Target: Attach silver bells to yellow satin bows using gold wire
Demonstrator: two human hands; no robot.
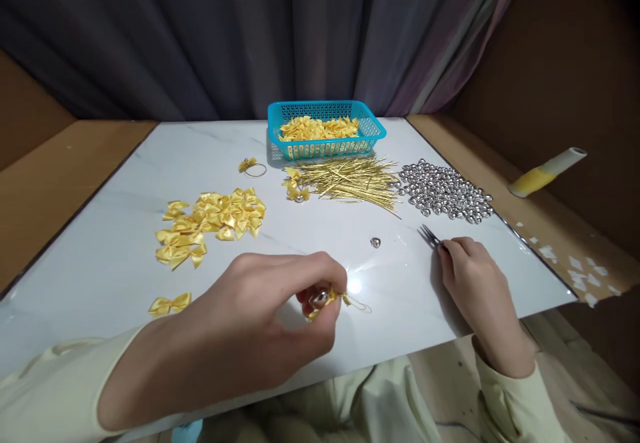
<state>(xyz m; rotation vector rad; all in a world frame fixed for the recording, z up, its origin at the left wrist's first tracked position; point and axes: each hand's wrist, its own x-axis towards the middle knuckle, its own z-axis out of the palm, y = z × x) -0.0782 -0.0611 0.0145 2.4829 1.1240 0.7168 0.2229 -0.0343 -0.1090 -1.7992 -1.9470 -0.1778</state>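
My left hand (290, 310) is in the middle foreground, thumb and fingers pinched round a yellow satin bow (326, 306) with a silver bead (319, 296) on it. A thin wire loop (360, 306) sticks out to the right of the fingertips. My right hand (473, 286), over the table's right side, is closed on a small dark tool with two pointed prongs (430, 235); its handle is hidden in the fingers. Between the hands and farther back lies a single silver heart-shaped bead (375, 242). One loose yellow bow (170, 304) lies beyond my left wrist.
A blue basket (327, 150) of yellow bows stands at the back. Before it lie gold wire ties (350, 180), with a heap of silver beads (445, 190) to their right. Yellow bows (215, 216) lie left. A yellow-white tube (547, 171) is at the right edge.
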